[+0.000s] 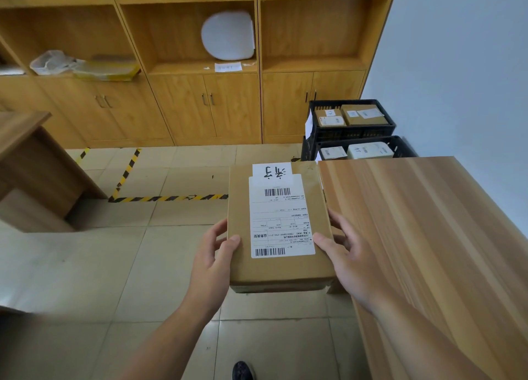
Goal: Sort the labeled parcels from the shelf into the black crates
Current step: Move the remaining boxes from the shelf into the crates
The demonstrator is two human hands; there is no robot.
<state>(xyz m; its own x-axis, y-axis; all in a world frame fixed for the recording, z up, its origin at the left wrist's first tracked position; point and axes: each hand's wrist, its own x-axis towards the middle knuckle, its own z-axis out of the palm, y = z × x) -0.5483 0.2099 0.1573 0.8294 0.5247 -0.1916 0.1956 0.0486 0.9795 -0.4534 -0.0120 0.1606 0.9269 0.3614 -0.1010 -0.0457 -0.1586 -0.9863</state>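
Observation:
I hold a brown cardboard parcel flat in front of me, its white shipping label and a handwritten slip facing up. My left hand grips its left edge, thumb on top. My right hand grips the right edge, thumb on the label's corner. Two black crates stand at the back right by the wall: the far crate holds two brown labeled boxes, the near crate holds white labeled parcels. On the wooden shelf lie a white bag parcel and a yellow padded parcel.
A wooden table fills the right side, partly hiding the near crate. A brown desk stands at the left. Yellow-black tape marks the tiled floor. A clear plastic bag lies on the left shelf. My shoe shows below.

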